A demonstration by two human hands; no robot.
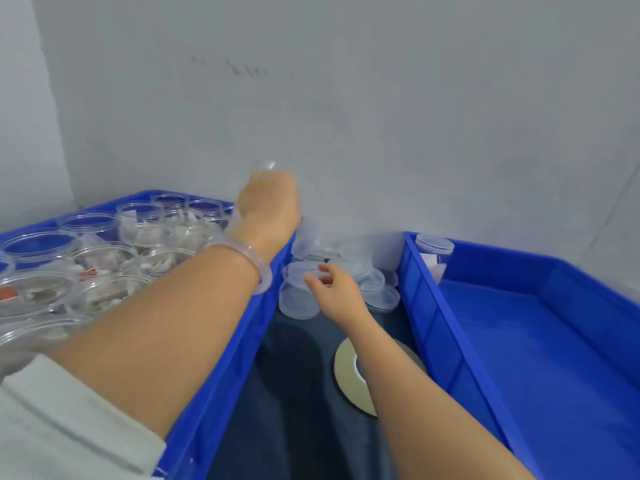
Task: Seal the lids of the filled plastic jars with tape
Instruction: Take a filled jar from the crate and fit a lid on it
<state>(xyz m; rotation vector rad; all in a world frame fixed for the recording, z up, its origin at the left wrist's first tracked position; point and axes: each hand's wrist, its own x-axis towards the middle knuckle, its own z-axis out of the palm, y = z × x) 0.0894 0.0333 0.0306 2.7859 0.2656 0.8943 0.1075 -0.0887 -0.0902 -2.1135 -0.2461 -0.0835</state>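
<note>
- I am watching the right hand (332,289) pinching the rim of a clear plastic tub (298,301) between thumb and forefinger, with the other fingers loosely curled. So light a pinch on slick plastic is risking a slip, and a dropped tub could scatter the loose lids (381,296) lying just beside it.
- The left hand (268,202) is hanging raised by the wall with its fingers curling away from me. Something clear and blurred is showing at their tips, and I cannot tell whether they are holding it.
- That forearm is crossing low over uncovered jars, so a dip could be tipping one and spilling it.
- The tape roll (346,375) is lying flat between the crates, partly under the right forearm and in neither hand. A sweep of that arm could be shoving it away.
- The left crate (221,358) is carrying many filled jars (104,259), lidless, with pale packets inside.
- The right crate (519,341) is holding one lidded jar (434,249) in its far corner.
</note>
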